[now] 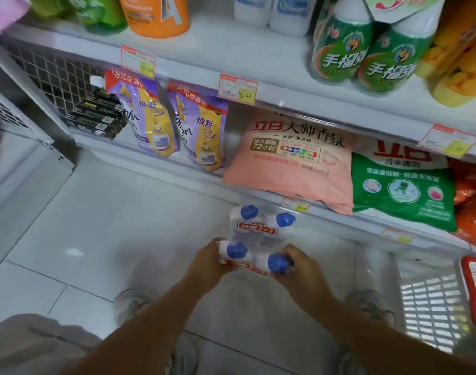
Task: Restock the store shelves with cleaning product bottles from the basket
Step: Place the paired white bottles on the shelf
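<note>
Both my hands grip a twin pack of white bottles with blue caps, bound by a red and white label, low in front of the shelves. My left hand clasps its left side and my right hand its right side. A second twin pack of the same bottles stands just beyond it, below the bottom shelf's edge. A white plastic basket sits on the floor at the right. The upper shelf carries white bottles at its back.
Purple refill pouches, a pink detergent bag and a green bag fill the lower shelf. Green-labelled bottles and yellow and orange bottles stand on the upper one. A red-framed item lies at the far right. My shoes rest on the white tiles.
</note>
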Demonstrator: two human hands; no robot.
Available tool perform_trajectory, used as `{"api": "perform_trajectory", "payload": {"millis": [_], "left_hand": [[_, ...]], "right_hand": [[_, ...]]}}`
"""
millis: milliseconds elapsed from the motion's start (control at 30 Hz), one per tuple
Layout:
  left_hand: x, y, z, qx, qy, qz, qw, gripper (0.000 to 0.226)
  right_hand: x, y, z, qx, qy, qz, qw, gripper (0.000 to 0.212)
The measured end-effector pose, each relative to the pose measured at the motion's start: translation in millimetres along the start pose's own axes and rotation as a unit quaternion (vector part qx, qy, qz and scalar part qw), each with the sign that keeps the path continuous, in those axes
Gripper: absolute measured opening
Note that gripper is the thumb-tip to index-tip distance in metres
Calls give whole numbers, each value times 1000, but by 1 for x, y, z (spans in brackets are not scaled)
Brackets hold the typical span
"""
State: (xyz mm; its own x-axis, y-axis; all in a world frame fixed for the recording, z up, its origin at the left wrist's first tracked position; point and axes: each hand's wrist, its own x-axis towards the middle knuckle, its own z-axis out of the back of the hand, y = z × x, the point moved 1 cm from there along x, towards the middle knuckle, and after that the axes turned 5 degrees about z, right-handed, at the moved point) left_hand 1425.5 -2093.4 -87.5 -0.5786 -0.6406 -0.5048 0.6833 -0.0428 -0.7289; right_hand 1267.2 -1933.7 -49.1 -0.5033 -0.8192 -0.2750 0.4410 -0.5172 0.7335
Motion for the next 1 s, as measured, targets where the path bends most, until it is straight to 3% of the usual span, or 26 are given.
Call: {"api": "perform_trajectory", "payload": {"millis": [200,367,600,700,767,833,933,1000], "left_hand": [[27,-4,-6,3,-7,-11,1000,39],[29,-6,-6,-6,-11,-11,1000,41],[21,-42,28,127,80,21,988,48],[16,-82,60,147,107,-14,983,46],[15,-116,84,143,47,-84,985,38],[16,-151,112,90,-78,-164,979,30],[31,-195,154,68,-263,-280,921,34],[52,-215,178,100,-327,-333,879,48]], "right_hand": [[16,-19,-14,-17,-37,-6,999,17],[26,-16,-3,-32,-4,8,999,17],[25,7,10,-61,92,-34,993,22],[26,32,25,12,67,-28,997,15],[31,62,42,69,-12,19,997,13],[41,104,67,99,-90,94,987,16],[68,164,109,111,-181,200,957,25],[95,193,132,113,-236,237,936,21]]}}
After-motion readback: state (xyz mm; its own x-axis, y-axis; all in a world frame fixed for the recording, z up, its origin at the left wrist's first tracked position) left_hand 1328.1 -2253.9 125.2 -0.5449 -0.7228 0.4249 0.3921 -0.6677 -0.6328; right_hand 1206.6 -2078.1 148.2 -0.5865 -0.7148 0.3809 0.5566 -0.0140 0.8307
